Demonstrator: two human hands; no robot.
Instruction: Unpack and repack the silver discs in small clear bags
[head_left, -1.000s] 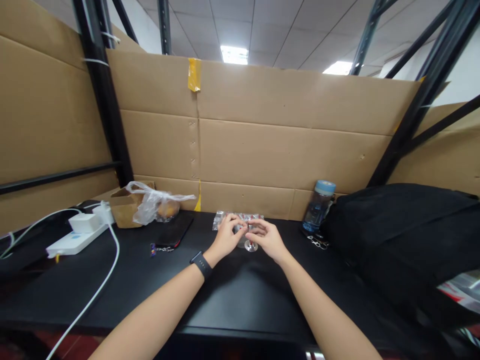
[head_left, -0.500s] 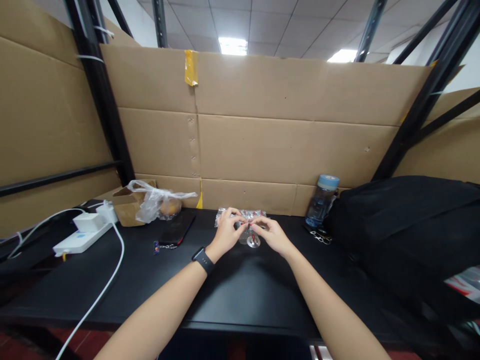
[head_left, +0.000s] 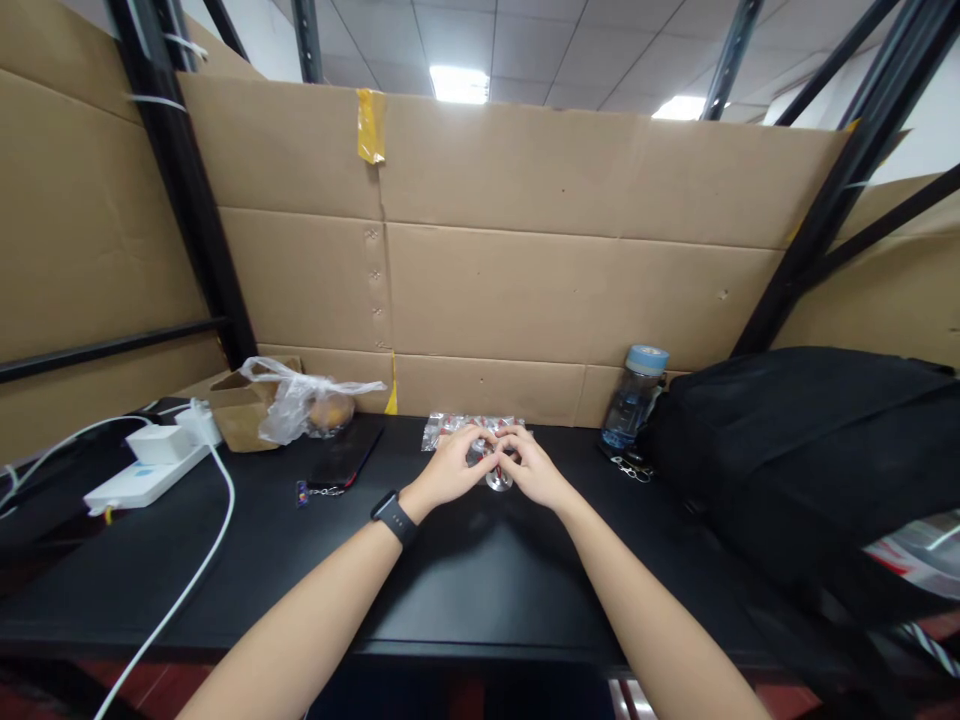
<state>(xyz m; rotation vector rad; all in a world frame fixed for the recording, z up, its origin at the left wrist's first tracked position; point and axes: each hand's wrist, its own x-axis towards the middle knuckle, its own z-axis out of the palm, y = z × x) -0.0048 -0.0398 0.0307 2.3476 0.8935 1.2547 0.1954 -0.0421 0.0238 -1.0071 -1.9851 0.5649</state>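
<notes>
Along the near edge: black table (head_left: 465, 610) is running under both arms, which are leaning over it, probably so that the fingers are working at easy reach.
Watch: dark watch (head_left: 394, 517) is circling the left wrist.
Disc: small shiny disc (head_left: 499, 482) is showing below the fingertips, between the hands, toward their near side; whether it is touching the table, I cannot tell.
Hands: left hand (head_left: 452, 470) and right hand (head_left: 536, 472) are facing each other, fingers bending and fingertips meeting above the disc, perhaps for steadying something small from both sides; the fingers are hiding any grip, so I cannot tell whether either is grasping.
Phone: black phone (head_left: 345, 458) is lying to the left, apart from the hands.
Packets: clear packets (head_left: 433, 432) are lying just beyond the fingers, likely for handy reach.
Bottle: blue-capped bottle (head_left: 634, 400) is standing upright, far right, beside the backpack (head_left: 810, 450).
Wall: cardboard wall (head_left: 487, 290) is closing off the far side, seemingly as a screen.
</notes>
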